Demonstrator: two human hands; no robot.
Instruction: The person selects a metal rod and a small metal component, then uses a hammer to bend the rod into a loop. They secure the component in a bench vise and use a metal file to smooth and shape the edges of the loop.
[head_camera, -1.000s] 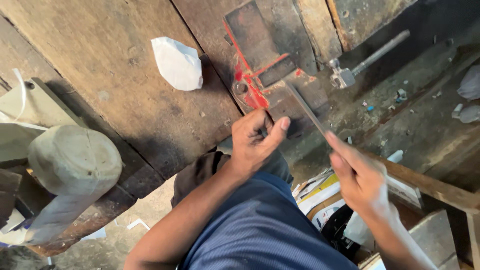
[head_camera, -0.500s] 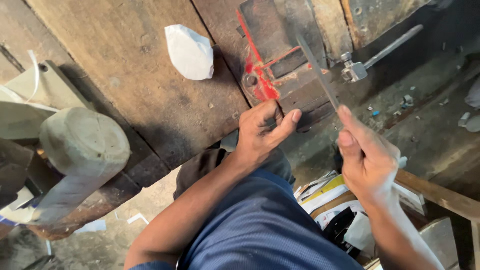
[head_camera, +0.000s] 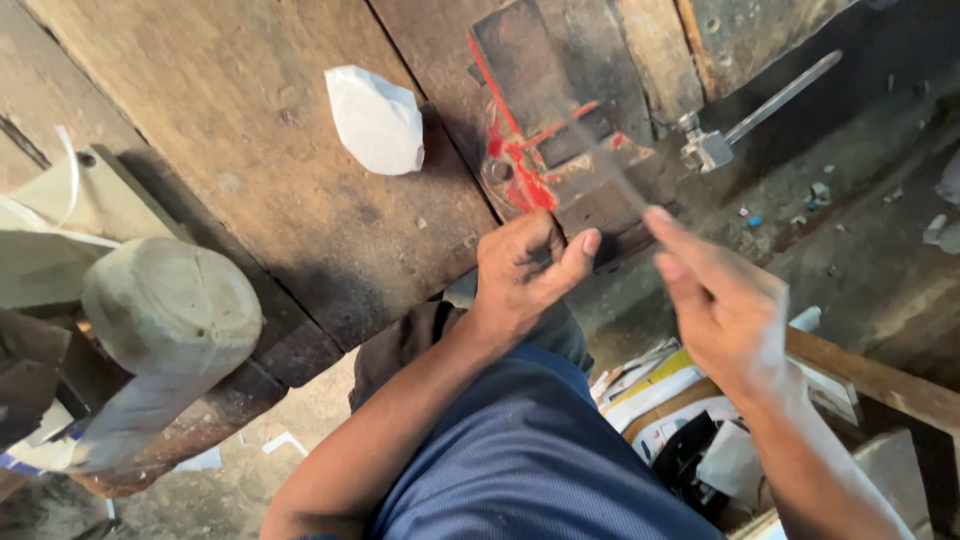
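My right hand (head_camera: 725, 305) with fingers closed round a thin, blurred metal file (head_camera: 610, 170), its tip over the red vise (head_camera: 545, 150) on the wooden tabletop (head_camera: 200, 120), my left hand (head_camera: 520, 275) curled at the vise's edge, whether it grips anything I cannot tell, white crumpled paper (head_camera: 375, 120) nearby

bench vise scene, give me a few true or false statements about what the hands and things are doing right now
1. The right hand grips a thin metal blade that slants up over the red vise. True.
2. The left hand lies flat and open on the white crumpled bag. False: it is curled at the bench edge beside the vise, apart from the bag.
3. The vise's metal handle bar sticks out to the right of the vise. True.
4. The vise is painted blue. False: its paint is red, worn and rusty.
5. The pale cap sits on the vise. False: it lies far left, away from it.
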